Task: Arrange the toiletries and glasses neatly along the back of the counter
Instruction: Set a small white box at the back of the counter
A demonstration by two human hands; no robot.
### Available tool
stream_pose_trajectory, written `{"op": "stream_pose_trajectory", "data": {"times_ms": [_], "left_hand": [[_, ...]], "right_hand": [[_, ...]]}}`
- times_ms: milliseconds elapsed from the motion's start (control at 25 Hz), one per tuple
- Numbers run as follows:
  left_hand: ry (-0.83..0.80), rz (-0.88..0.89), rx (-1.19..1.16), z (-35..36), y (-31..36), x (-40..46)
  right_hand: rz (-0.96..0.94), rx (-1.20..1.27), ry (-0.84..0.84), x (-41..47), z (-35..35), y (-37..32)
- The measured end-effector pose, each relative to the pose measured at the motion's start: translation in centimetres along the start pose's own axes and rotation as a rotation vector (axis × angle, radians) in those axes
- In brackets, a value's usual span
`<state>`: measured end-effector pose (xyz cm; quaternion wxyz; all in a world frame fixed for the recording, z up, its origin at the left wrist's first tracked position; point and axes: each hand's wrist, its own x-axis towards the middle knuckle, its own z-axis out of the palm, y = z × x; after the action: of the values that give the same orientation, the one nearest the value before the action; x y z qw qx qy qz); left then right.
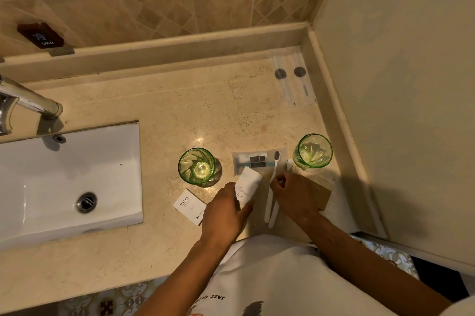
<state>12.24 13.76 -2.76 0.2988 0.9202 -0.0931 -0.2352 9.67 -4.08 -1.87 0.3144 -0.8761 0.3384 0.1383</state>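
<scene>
Two green glasses stand on the beige counter: one (197, 167) left of the toiletries, the other (312, 150) near the right wall. My left hand (226, 211) grips a small white tube (247, 184), tilted up off the counter. My right hand (295, 195) pinches two white toothbrushes (272, 192) lying side by side, heads pointing toward the back. A wrapped razor packet (253, 161) lies between the glasses. A white box marked HOTEL (189, 205) sits left of my left hand. A clear packet holding two sticks (293, 79) lies at the back right corner.
A white sink (64, 182) with a chrome tap (28, 102) fills the left side. A brown flat card or board (324, 193) lies under my right hand. A raised ledge (154, 51) runs along the back, and a wall closes the right side.
</scene>
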Motion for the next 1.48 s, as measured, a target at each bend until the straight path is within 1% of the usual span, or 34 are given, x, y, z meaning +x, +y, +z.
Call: {"op": "stream_pose_trajectory", "data": {"times_ms": [80,200,360,480,640,760,920,1000,1080,1160,1240,1360,1480], "left_hand": [[0.006,-0.01,-0.018,0.0,0.9,0.5],[0.027,-0.033,-0.047,0.0,2.3,1.5],[0.077,-0.031,-0.098,-0.6,4.1,3.4],[0.111,0.004,-0.133,-1.1,5.5,5.2],[0.101,0.008,-0.13,-2.0,7.6,7.9],[0.114,-0.064,-0.137,-3.4,9.0,11.6],[0.216,-0.126,-0.134,-4.6,10.1,18.2],[0.24,-0.142,-0.156,-5.0,10.8,21.8],[0.223,-0.105,-0.175,-5.4,11.5,25.1],[0.18,-0.022,-0.168,-5.5,11.8,28.0],[0.135,0.064,-0.168,-5.4,11.7,29.9],[0.103,0.125,-0.167,-4.7,11.5,32.0],[0.134,0.141,-0.14,-4.1,11.4,33.4]], "right_hand": [[-0.009,0.044,0.016,0.2,-0.4,-0.6],[-0.004,0.215,-0.091,0.4,-0.9,-1.7],[-0.001,0.368,-0.119,1.5,-1.4,-2.7],[-0.024,0.388,-0.133,2.7,-1.7,-3.9],[-0.009,0.427,-0.099,5.8,-2.3,-6.3],[0.007,0.449,-0.079,9.5,-3.4,-8.4],[0.051,0.47,-0.07,15.2,-4.1,-11.1],[0.072,0.493,-0.059,18.5,-4.5,-12.4],[0.089,0.525,-0.056,21.7,-5.0,-13.3],[0.106,0.545,-0.05,24.4,-5.7,-13.8],[0.079,0.54,-0.002,26.1,-6.1,-13.7],[0.008,0.414,0.066,27.9,-6.0,-13.3],[-0.03,0.359,0.076,29.2,-5.7,-13.3]]}}
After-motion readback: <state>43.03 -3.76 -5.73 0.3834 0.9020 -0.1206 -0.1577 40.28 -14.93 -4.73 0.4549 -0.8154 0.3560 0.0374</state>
